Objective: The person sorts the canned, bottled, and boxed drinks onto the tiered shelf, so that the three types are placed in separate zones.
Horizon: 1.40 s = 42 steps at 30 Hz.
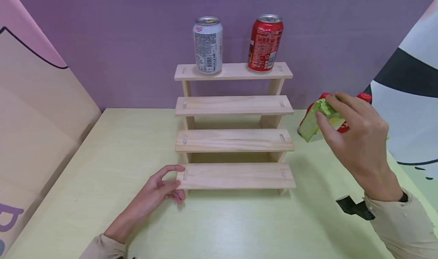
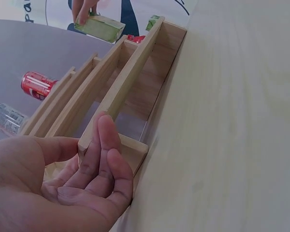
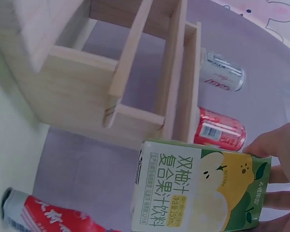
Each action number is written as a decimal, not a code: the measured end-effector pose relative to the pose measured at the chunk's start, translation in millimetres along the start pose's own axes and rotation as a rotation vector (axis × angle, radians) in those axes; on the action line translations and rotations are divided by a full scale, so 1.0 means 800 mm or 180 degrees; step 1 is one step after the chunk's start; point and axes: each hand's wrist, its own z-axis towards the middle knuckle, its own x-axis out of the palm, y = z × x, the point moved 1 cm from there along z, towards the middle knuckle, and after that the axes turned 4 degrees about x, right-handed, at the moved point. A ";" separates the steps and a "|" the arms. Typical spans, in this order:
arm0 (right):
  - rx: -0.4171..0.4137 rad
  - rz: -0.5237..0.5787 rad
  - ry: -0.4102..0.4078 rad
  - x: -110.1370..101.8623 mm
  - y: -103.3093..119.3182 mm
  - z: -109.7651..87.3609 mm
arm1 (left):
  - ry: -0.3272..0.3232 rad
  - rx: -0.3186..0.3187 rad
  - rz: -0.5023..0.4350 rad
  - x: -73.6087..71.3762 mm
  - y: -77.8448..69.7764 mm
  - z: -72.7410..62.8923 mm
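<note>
A wooden four-tier step rack (image 1: 236, 176) stands on the table against the purple backdrop. My left hand (image 1: 161, 188) grips the left end of its lowest shelf, thumb on one side and fingers on the other in the left wrist view. On the top shelf stand a white soda can (image 1: 208, 46) at left and a red soda can (image 1: 265, 44) at right. Right of the rack, my right hand (image 1: 359, 137) holds a green and yellow juice carton (image 3: 203, 186) by one end, raised above the table. Its printed face shows in the right wrist view.
Red-capped bottles (image 1: 364, 96) stand behind my right hand, mostly hidden by it and the carton. One red-labelled bottle (image 3: 58, 215) shows at the lower left of the right wrist view. A green object (image 2: 153, 22) shows past the rack's far end. Printed panels (image 1: 44, 110) flank the table.
</note>
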 end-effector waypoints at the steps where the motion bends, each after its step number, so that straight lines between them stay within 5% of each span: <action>1: -0.0015 0.0024 -0.0017 0.000 0.003 0.001 | 0.0000 0.0001 -0.0004 0.000 0.000 0.000; 28: -0.0236 0.0413 0.0047 0.008 0.072 0.042 | 0.0037 0.0064 -0.0040 0.002 0.003 0.002; 42: -0.0274 0.0831 -0.0186 0.046 0.109 0.067 | -0.0004 0.0062 0.0018 0.000 0.001 0.000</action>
